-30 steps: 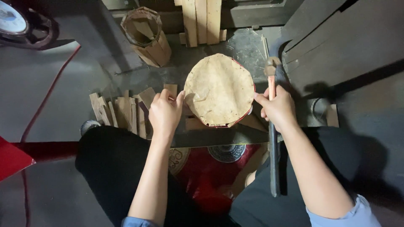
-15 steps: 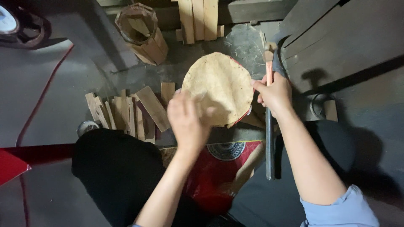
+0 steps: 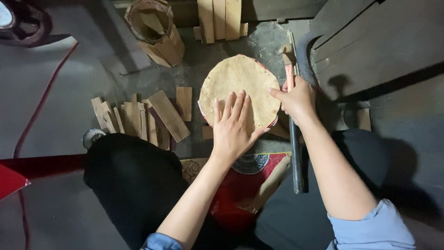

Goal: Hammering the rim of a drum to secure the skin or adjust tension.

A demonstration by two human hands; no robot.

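Between the person's knees, on a dark floor, stood a drum (image 3: 238, 88) with its round tan skin facing up and a red edge showing at the near rim. On that skin lay the left hand (image 3: 233, 127), flat, palm down, fingers spread a little apart and pointing away from the body; it gripped nothing. At the drum's right edge sat the right hand (image 3: 298, 99), its fingers closed round the shaft of a hammer (image 3: 293, 139). The hammer stood nearly upright in view: its head lay past the drum's far right rim, and its long dark handle ran down toward the person's lap. The right forefinger stretched toward the skin's edge, touching it or nearly so; I could not tell which.

Left of the drum lay a row of short wood slats (image 3: 138, 118), side by side, with two broader pieces across them. Farther off, at the top left, stood a small barrel (image 3: 152, 28) made of such slats, open on top and tilted. Longer planks (image 3: 219, 18) lay just beyond the drum. Below the hands a red cloth (image 3: 240, 190) with a round patterned patch covered the floor between the black trouser legs. Dark boards (image 3: 379, 51) filled the upper right.
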